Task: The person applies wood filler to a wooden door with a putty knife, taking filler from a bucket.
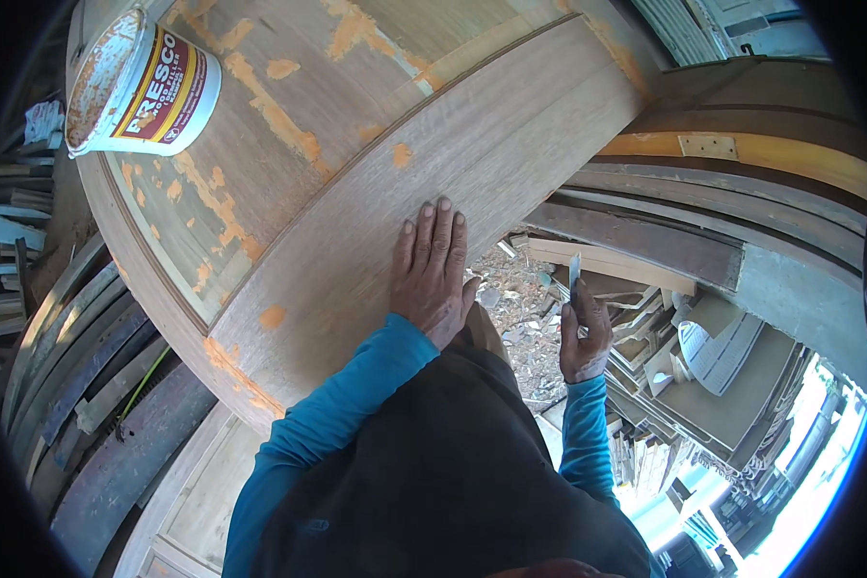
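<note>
My left hand (431, 275) lies flat, fingers together and stretched out, on the bare wood of a large panelled door (511, 116). Orange-tan filler patches (279, 125) mark the door, thickest on its far left panel, with small spots near my left hand. Off the door's right edge, my right hand (588, 337) is wrapped round a small putty knife (575, 275), its narrow blade pointing up and away. A white tub of wood filler (188, 96) with a red and yellow label stands at the door's far left, its inside smeared with filler.
Stacked boards (116, 385) lean at the left. More long planks (703, 193) lie at the right, beside a grey ledge (800, 299). Below my right hand are wood offcuts and flat sheets (761, 385). Debris (525, 308) litters the ground between.
</note>
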Demonstrator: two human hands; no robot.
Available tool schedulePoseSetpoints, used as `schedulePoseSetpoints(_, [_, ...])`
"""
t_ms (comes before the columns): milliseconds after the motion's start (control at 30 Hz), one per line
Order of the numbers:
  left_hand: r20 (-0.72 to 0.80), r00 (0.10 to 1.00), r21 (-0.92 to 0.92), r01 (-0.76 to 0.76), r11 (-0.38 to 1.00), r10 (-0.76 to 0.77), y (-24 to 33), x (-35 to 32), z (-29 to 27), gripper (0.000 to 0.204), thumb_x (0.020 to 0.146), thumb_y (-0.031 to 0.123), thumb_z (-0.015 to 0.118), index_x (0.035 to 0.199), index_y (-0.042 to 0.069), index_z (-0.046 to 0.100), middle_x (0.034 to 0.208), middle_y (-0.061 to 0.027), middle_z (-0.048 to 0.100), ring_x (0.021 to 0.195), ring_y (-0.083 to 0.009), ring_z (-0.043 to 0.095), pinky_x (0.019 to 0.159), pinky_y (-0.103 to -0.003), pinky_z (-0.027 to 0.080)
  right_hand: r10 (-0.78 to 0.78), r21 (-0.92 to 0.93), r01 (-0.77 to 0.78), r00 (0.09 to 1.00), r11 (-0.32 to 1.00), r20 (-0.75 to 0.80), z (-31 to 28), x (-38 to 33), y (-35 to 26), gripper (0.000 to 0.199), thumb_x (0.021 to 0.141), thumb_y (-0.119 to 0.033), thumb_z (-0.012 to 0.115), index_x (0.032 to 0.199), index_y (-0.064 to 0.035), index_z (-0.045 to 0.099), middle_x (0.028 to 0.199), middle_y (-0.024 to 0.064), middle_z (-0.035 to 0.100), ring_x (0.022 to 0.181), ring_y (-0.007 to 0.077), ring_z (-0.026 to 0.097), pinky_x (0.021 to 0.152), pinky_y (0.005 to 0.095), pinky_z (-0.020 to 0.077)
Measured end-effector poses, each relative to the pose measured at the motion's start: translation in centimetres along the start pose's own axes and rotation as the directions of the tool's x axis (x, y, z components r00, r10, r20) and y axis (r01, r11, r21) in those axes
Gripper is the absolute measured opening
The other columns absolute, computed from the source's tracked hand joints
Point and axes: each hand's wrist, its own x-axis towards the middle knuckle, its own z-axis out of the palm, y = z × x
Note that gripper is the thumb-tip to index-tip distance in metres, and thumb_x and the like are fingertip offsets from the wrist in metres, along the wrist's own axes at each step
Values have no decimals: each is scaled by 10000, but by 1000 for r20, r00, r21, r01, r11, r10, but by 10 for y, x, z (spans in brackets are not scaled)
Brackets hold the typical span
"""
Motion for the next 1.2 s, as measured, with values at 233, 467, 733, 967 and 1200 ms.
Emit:
schedulePoseSetpoints(233, [45, 992, -96, -113, 989, 118, 5, 56, 6, 923, 873, 404, 742, 1576, -23, 323, 1683, -245, 220, 1569, -418, 187, 1278, -548, 121, 54, 66, -50, 997, 997, -52, 23, -6, -46, 438, 955, -76, 672, 1387, -20, 629, 1014, 185, 692, 847, 284, 729, 760, 392, 579])
schedulePoseSetpoints(467, [76, 970, -169, -216, 962, 231, 8, 104, 16, 912, 858, 395, 755, 1595, 58, 337, 1695, -211, 216, 1580, -386, 173, 1285, -522, 114, 226, 91, -216, 966, 972, -128, 18, 7, -31, 429, 977, -106, 655, 1397, -23, 625, 1048, 186, 697, 888, 291, 723, 784, 394, 569])
schedulePoseSetpoints(733, [-26, 959, -191, -283, 940, 283, 9, 95, 8, 619, 888, 234, 750, 1449, 54, 560, 1539, -172, 507, 1449, -338, 450, 1216, -462, 321, 83, 152, -72, 994, 986, -71, -15, 78, -3, 403, 988, -95, 635, 1385, -26, 629, 1045, 176, 691, 901, 266, 734, 768, 367, 590])
schedulePoseSetpoints(967, [-347, 930, -305, 12, 952, -123, -39, 63, -96, 427, 935, 109, 694, 1352, 26, 648, 1355, -213, 656, 1287, -353, 620, 1095, -430, 470, 56, 182, -43, 996, 982, -63, -31, 116, 38, 410, 974, -73, 640, 1380, -22, 627, 1058, 185, 690, 954, 310, 732, 827, 420, 581])
schedulePoseSetpoints(1200, [-958, 164, -184, 284, 941, -237, -257, 44, -288, 642, 997, 316, 661, 1484, -56, 473, 1417, -203, 590, 1323, -298, 556, 1079, -420, 465, -88, 134, 105, 988, 985, -129, -33, 134, 39, 423, 980, -92, 656, 1399, -47, 628, 1006, 156, 676, 841, 263, 689, 770, 380, 566])
